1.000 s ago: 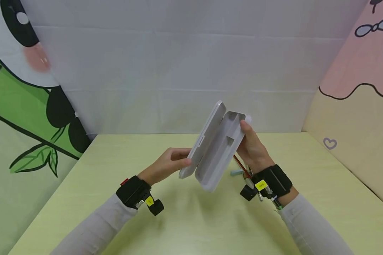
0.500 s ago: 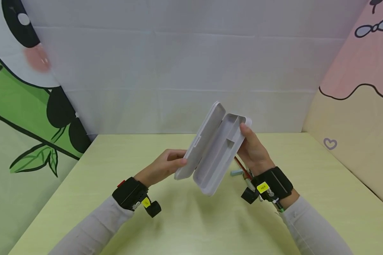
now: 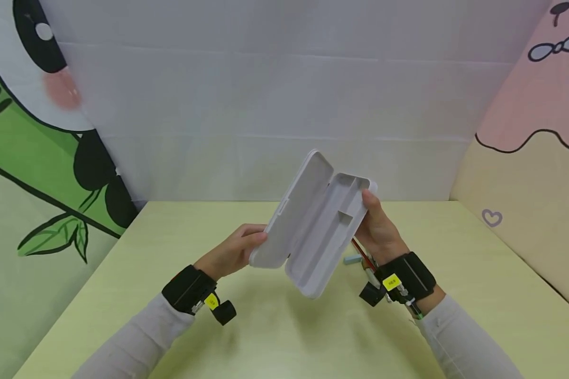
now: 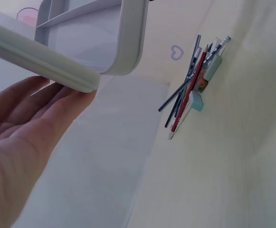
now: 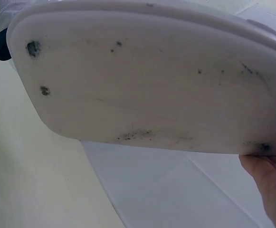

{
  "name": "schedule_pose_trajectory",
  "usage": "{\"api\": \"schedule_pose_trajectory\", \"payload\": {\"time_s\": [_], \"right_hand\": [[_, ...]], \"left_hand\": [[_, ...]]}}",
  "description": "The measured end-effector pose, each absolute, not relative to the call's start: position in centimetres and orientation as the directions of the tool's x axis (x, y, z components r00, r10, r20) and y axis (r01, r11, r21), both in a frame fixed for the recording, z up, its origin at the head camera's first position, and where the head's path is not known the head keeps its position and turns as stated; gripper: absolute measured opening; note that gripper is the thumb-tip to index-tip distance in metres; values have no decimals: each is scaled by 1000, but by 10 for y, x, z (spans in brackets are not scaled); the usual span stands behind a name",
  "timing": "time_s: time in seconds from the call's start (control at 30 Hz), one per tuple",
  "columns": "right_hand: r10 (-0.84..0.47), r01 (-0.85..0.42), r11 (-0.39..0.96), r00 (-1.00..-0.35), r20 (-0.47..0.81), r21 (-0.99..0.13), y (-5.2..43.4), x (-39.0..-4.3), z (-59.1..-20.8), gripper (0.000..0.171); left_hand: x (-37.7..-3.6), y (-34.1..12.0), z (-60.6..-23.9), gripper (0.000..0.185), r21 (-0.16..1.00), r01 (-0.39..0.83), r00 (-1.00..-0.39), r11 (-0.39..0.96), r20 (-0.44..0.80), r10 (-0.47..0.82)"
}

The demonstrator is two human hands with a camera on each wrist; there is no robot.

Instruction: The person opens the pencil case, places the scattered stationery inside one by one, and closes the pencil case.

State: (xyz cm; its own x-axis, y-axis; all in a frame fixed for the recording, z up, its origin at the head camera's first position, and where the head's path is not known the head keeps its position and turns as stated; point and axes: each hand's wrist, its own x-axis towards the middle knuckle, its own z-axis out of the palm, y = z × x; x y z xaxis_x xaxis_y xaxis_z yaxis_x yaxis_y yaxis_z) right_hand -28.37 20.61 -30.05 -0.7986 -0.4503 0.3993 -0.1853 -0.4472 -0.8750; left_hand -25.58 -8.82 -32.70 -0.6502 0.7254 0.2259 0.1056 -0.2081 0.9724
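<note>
A white pencil case point(image 3: 323, 238) is held open above the table, its empty inner tray facing me. My left hand point(image 3: 231, 253) holds the lid point(image 3: 291, 210) by its long rim. In the left wrist view the fingers point(image 4: 31, 121) lie under that rim point(image 4: 42, 59). My right hand point(image 3: 380, 232) grips the base from behind, thumb on its far right edge. The right wrist view shows the case's smudged underside point(image 5: 147, 76) and a fingertip point(image 5: 271, 183) on it.
A loose bunch of pencils point(image 3: 360, 253) point(image 4: 191, 88) and a pale blue eraser point(image 3: 351, 258) point(image 4: 197, 101) lie on the yellow-green table point(image 3: 275, 337) under my right wrist. Printed cloth walls point(image 3: 265, 105) close in the back and both sides.
The lid has swung further open to the left, and my left hand has moved left and slightly down with it. My right hand has barely shifted.
</note>
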Motion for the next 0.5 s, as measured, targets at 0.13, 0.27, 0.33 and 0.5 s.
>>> {"api": "schedule_pose_trajectory", "payload": {"time_s": [0.13,0.27,0.33,0.5], "right_hand": [[-435,-175,-495,-798,417,-851,205,-283,-300,75],[-431,-151,-546,-793,431,-824,203,-279,-297,70],[-430,-134,-568,-793,432,-812,201,-278,-297,68],[-427,-116,-606,-787,445,-787,198,-275,-295,61]], "left_hand": [[-258,-92,-326,30,969,129,-641,-211,244,727],[-259,-97,-325,36,965,135,-620,-226,260,740],[-258,-99,-325,38,962,108,-600,-253,265,754],[-256,-103,-325,40,941,7,-567,-339,283,774]]}}
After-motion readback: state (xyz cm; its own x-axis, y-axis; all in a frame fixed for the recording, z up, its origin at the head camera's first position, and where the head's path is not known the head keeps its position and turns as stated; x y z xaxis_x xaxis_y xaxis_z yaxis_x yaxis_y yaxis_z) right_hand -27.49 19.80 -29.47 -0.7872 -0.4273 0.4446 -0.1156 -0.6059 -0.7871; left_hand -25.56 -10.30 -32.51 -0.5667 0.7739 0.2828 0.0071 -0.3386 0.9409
